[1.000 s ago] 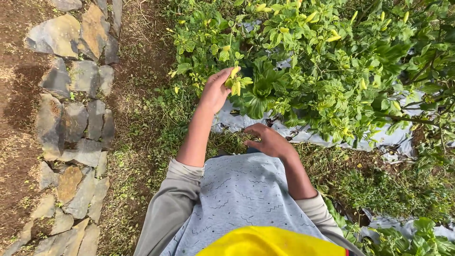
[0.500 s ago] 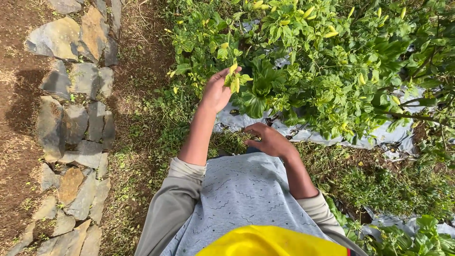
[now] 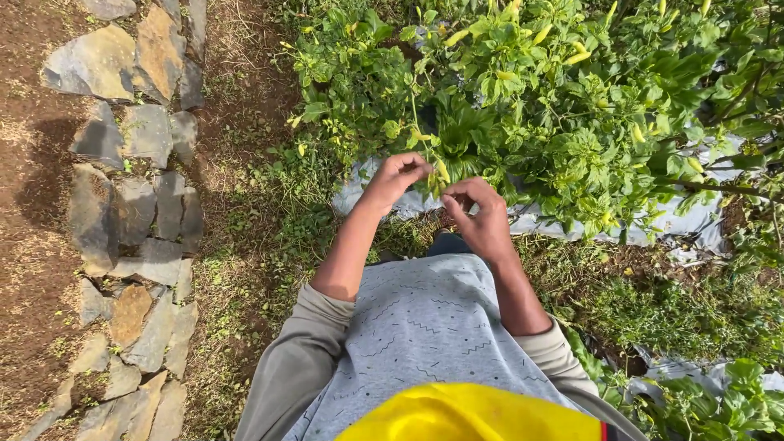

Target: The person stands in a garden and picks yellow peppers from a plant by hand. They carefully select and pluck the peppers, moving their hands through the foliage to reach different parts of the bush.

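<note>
Bare hands, the left hand [image 3: 394,178] and right hand [image 3: 482,214], close on smooth, waxy yellow-green chillies [image 3: 441,173] at the edge of a pepper plant [image 3: 563,106] whose leaves shine glossy in the sun; beneath the plant lies crinkled grey plastic sheeting [image 3: 686,224] with a dull sheen; left of the plant, rough, matt slabs of stone [image 3: 139,204] edge crumbly brown soil [image 3: 28,269]; nearest the camera, below the plant, a soft matt grey cloth shirt [image 3: 416,335] and a smooth yellow cloth [image 3: 465,416]
</note>
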